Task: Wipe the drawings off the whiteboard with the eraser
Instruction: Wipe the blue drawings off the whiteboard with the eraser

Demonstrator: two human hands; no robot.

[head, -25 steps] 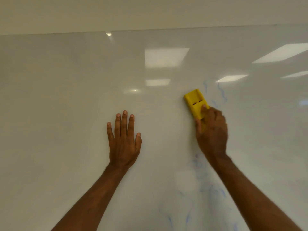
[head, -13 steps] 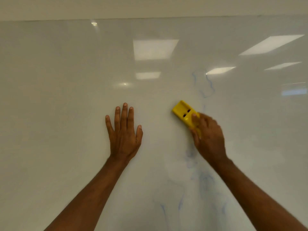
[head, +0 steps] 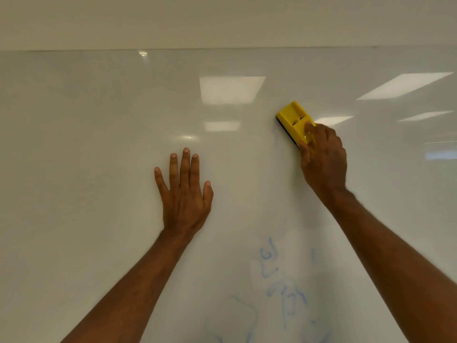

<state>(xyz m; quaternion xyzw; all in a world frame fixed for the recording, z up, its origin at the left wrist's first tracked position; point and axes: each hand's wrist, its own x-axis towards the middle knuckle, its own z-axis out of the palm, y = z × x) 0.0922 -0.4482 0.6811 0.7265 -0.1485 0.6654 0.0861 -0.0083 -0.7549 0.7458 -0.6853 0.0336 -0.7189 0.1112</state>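
A glossy whiteboard (head: pixel 99 144) fills most of the view. My right hand (head: pixel 324 162) grips the lower end of a yellow eraser (head: pixel 293 120) with a dark felt base, pressed against the board at the upper right. My left hand (head: pixel 184 194) lies flat on the board with its fingers spread, to the left of and below the eraser, holding nothing. Faint smeared blue marker drawings (head: pixel 279 280) remain low on the board, between my two forearms and well below the eraser.
The whiteboard's top edge (head: pixel 222 48) runs across the view, with a plain wall (head: pixel 222 21) above it. Ceiling light reflections (head: pixel 231 90) show on the board's surface.
My right hand has slid the eraser back up the board; the blue loop seen above it half a second ago no longer shows. The view has tilted upward. My left hand stays flat.
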